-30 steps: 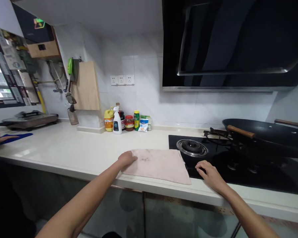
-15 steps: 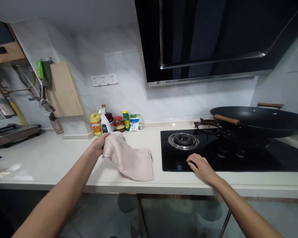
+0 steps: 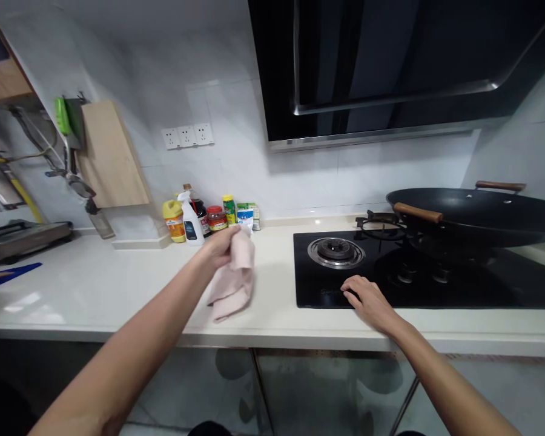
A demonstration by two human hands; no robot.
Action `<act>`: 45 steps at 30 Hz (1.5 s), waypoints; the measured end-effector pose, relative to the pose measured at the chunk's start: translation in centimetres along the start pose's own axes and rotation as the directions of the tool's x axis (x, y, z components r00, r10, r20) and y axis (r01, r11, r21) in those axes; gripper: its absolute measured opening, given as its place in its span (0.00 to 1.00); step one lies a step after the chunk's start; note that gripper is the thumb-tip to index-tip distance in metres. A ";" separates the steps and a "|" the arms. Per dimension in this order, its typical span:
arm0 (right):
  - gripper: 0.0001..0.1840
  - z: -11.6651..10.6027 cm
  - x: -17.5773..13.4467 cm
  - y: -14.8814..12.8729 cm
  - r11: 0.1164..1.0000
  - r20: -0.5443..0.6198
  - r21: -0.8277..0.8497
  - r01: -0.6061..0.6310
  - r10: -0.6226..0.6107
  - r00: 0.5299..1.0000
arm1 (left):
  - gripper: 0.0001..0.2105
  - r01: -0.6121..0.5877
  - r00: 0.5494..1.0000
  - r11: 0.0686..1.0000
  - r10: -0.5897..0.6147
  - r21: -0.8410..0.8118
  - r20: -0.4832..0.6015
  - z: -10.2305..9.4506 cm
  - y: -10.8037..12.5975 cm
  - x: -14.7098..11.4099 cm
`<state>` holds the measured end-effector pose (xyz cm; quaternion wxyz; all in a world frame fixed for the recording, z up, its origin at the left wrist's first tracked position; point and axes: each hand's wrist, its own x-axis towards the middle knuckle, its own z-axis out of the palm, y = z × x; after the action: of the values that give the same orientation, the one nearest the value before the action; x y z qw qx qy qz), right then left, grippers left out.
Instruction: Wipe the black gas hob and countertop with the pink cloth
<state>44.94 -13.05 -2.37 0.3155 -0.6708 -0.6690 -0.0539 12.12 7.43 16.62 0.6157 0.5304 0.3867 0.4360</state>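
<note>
A pale pink cloth [image 3: 236,281] hangs bunched from my left hand [image 3: 220,245], whose fingers are closed on its top. The cloth's lower end is over the white counter [image 3: 272,321], in front of several bottles and packets. My right hand [image 3: 366,297] rests at the front edge of the black glass cooktop [image 3: 315,287], fingers loosely bent and holding nothing. Behind it sits the left burner [image 3: 336,251], with no pan on it. A large black wok [image 3: 472,218] with wooden handles stands over the right side of the cooktop.
By the wall are a yellow bottle [image 3: 174,223], a white spray bottle [image 3: 191,221] and a red-lidded jar [image 3: 217,219]. A cutting board [image 3: 111,157] hangs at left. The dark range hood [image 3: 381,66] overhangs the cooktop. A blue flat item [image 3: 16,275] lies at far left.
My left hand has moved right with the cloth, which was spread wider and now hangs folded together. My right hand stays on the cooktop edge. More of the blue item shows at left.
</note>
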 end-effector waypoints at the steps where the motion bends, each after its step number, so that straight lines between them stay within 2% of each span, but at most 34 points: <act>1: 0.10 0.1 0.0 0.1 1.000 0.000 0.004 0.003 -0.003 1.000 | 0.08 0.023 0.999 0.999 -0.024 0.023 0.036 0.9 -1.4 0.0; 3: 0.10 0.1 -0.1 0.2 1.000 0.004 0.015 0.007 -0.007 1.000 | 0.09 0.052 0.995 0.995 -0.059 0.087 0.084 1.7 -3.9 -0.2; 5: 0.10 0.1 -0.1 0.3 1.000 0.007 0.028 0.008 -0.008 1.000 | 0.12 0.076 0.992 0.982 -0.092 0.174 0.085 1.0 -5.9 -0.5; 8: 0.10 0.1 -0.2 0.3 0.999 0.003 0.034 0.012 -0.012 1.000 | 0.17 0.127 0.990 0.935 -0.142 0.331 0.020 -2.4 -7.7 -1.4; 12: 0.11 0.1 -0.2 0.3 1.000 0.012 0.025 0.013 -0.013 1.000 | 0.20 0.202 0.979 0.850 -0.193 0.486 -0.070 -7.9 -8.1 -3.1; 14: 0.11 0.1 -0.2 0.4 1.000 0.015 0.019 0.014 -0.014 1.000 | 0.22 0.177 0.984 0.799 -0.148 0.575 -0.098 -9.7 -7.8 -3.6; 16: 0.11 0.2 -0.2 0.4 1.000 0.013 0.011 0.016 -0.016 1.000 | 0.21 0.087 0.994 0.728 -0.018 0.680 -0.108 -10.4 -7.7 -3.7; 19: 0.12 0.3 -0.2 0.4 1.000 0.002 -0.007 0.021 -0.021 1.000 | 0.16 -0.089 0.977 0.624 0.206 0.776 -0.054 -9.4 -8.3 -3.2; 21: 0.12 0.3 -0.3 0.3 0.999 -0.009 -0.024 0.026 -0.026 1.000 | 0.12 -0.187 0.963 0.594 0.269 0.782 0.026 -7.5 -9.1 -2.8; 23: 0.12 0.4 -0.4 0.2 0.999 -0.016 -0.038 0.029 -0.030 0.999 | 0.09 -0.295 0.945 0.542 0.285 0.787 0.158 -5.0 -10.3 -2.5; 25: 0.11 0.4 -0.4 0.2 0.999 -0.014 -0.042 0.027 -0.028 1.000 | 0.13 -0.410 0.907 0.380 0.269 0.829 0.326 -2.6 -11.5 -1.9; 27: 0.11 0.4 -0.4 0.2 0.999 -0.008 -0.036 0.025 -0.025 1.000 | 0.19 -0.459 0.883 0.182 0.208 0.870 0.422 -0.9 -12.6 -0.6; 29: 0.11 0.3 -0.3 0.2 0.999 0.001 -0.028 0.023 -0.023 1.000 | 0.21 -0.423 0.900 0.078 0.149 0.903 0.409 0.0 -13.3 1.4; 33: 0.10 0.1 0.0 0.1 1.000 0.018 -0.022 0.019 -0.018 1.000 | 0.24 -0.292 0.952 0.040 0.108 0.955 0.287 -0.4 -13.4 6.1; 36: 0.09 -0.1 0.2 -0.1 1.000 0.025 -0.022 0.007 -0.006 1.000 | 0.25 -0.193 0.972 0.004 0.138 0.981 0.190 -0.7 -12.8 8.0; 38: 0.09 -0.2 0.3 -0.2 1.000 0.034 -0.022 0.009 -0.009 0.999 | 0.25 -0.177 0.969 -0.022 0.173 0.984 0.179 -0.5 -12.7 7.9; 40: 0.09 -0.2 0.3 -0.3 1.000 0.041 -0.027 0.012 -0.011 0.999 | 0.26 -0.200 0.962 -0.045 0.181 0.979 0.205 0.1 -13.0 6.4; 43: 0.10 0.0 0.1 -0.3 0.999 0.032 -0.045 0.014 -0.012 0.999 | 0.28 -0.277 0.949 -0.070 0.134 0.958 0.284 0.7 -14.0 2.4; 45: 0.10 0.3 -0.1 -0.3 0.997 0.009 -0.065 0.032 -0.032 0.999 | 0.30 -0.376 0.923 -0.062 0.067 0.925 0.380 0.8 -14.7 -0.9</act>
<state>44.51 -13.05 -2.57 0.2900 -0.6701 -0.6788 -0.0782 14.47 5.51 2.20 0.0100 0.9066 0.4171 0.0634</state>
